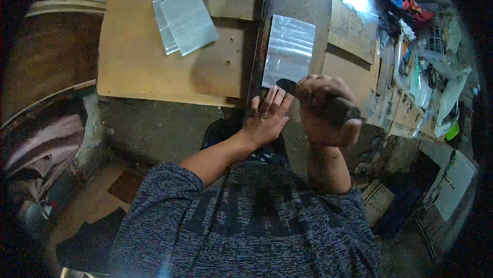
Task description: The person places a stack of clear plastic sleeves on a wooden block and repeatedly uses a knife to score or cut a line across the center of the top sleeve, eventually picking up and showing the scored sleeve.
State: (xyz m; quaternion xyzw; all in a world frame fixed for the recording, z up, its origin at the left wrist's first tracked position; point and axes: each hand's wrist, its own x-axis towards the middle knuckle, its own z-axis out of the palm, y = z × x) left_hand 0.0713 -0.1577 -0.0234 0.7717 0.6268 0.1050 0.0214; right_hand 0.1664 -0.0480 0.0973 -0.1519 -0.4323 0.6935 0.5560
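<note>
On the dark wooden beam lies a clear plastic sleeve or a thin stack of them (290,47), wrinkled and shiny. My left hand (264,119) rests with its fingers stretched out at the near edge of this plastic, fingertips touching it. Just to the right, my right hand (326,101) is raised and wrapped round the handle of a dark tool (343,111). The handle's round butt points up and back toward me. A black part shows by the left fingertips, over the plastic's near corner; whether it belongs to the tool, I cannot tell. Motion blurs the right hand.
Two small stacks of clear plastic sheets (189,20) overlap on the light wooden board (128,57) at left. Wooden planks (354,31) continue on the right, with loose plastic and cloth (416,67) heaped along the far right. A stained wall or floor (154,129) lies below the board's near edge.
</note>
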